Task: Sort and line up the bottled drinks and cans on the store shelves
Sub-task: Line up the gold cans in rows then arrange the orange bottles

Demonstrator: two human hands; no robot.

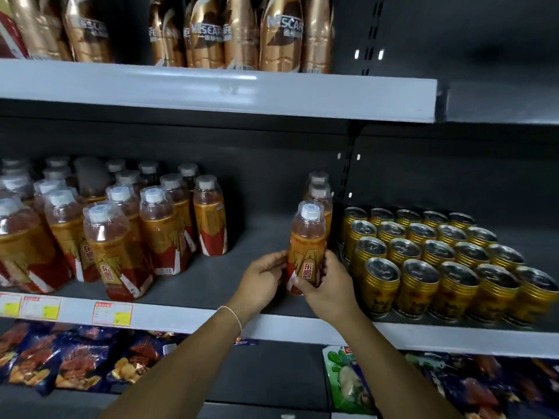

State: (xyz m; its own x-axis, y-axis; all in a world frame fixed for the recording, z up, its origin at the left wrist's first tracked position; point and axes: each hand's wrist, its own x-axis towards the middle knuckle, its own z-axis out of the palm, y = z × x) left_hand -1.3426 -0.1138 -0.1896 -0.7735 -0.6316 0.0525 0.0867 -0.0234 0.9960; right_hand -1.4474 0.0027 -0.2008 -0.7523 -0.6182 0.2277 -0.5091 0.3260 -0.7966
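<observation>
As left grip [263,276] clasps bottle [307,246], right [330,287] (likewise)

Grey metal shelves [211,92] front a dark back panel [260,176] with slotted uprights [372,28], dimly lit.

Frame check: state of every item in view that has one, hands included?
front bottle, upright, capped, label facing out, held on both sides.
left hand, fingers curled on the front bottle's left side.
right hand, fingers curled round its lower right.
rear bottles, upright, capped, filed behind it.
left bottle group, upright, capped, rows uneven.
gold cans, upright, in tidy rows.
coffee bottles, upright, top shelf.
</observation>
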